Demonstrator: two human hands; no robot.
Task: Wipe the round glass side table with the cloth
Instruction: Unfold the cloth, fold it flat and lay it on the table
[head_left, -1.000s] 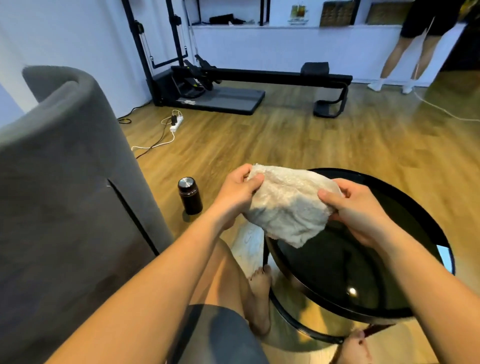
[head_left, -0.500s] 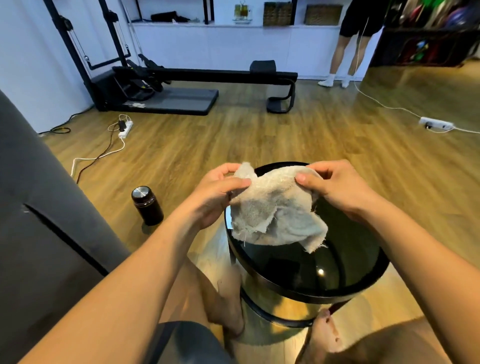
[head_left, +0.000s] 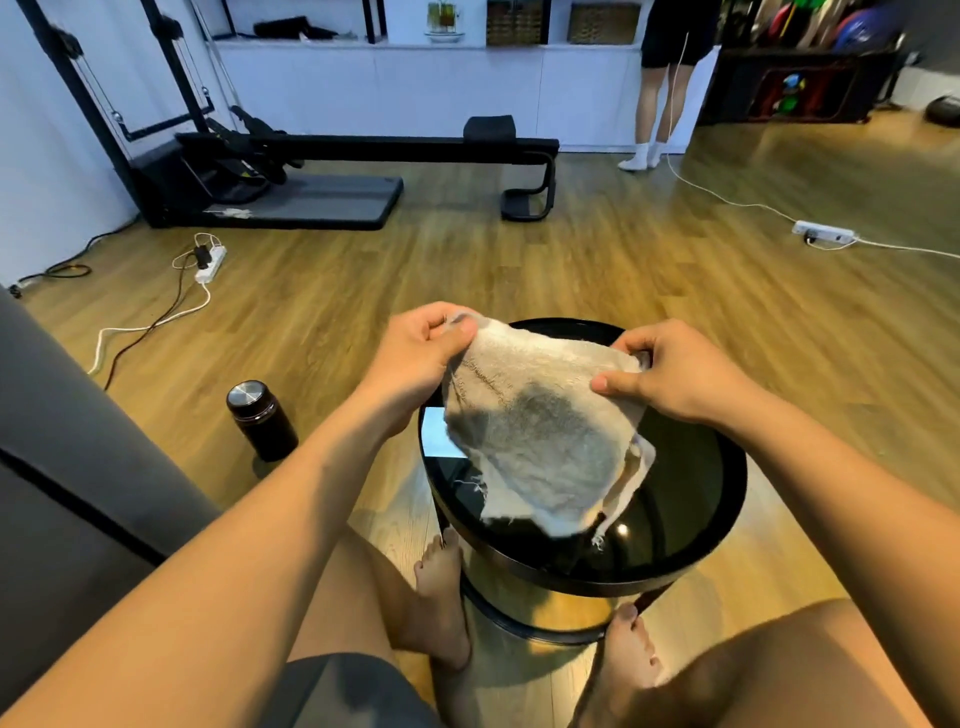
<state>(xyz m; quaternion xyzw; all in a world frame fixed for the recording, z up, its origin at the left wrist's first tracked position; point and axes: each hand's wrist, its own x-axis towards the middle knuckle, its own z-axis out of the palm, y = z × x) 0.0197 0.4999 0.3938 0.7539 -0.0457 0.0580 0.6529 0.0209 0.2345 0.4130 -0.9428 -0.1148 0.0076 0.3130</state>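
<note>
Wiping not yet started, it seems: cloth (head_left: 540, 436) held up in the air over the table (head_left: 691, 566), lower corner hanging just above the glass, not clearly touching. Whole glass top left to wipe. Left hand (head_left: 421, 348) pinching the upper left corner, right hand (head_left: 675, 376) pinching the upper right corner, fingers closed on the fabric. Both forearms stretched forward over the knees.

Both hands, left (head_left: 421, 353) and right (head_left: 670, 374), pinch the cloth (head_left: 540, 436) spread above the glass table (head_left: 696, 540).
</note>
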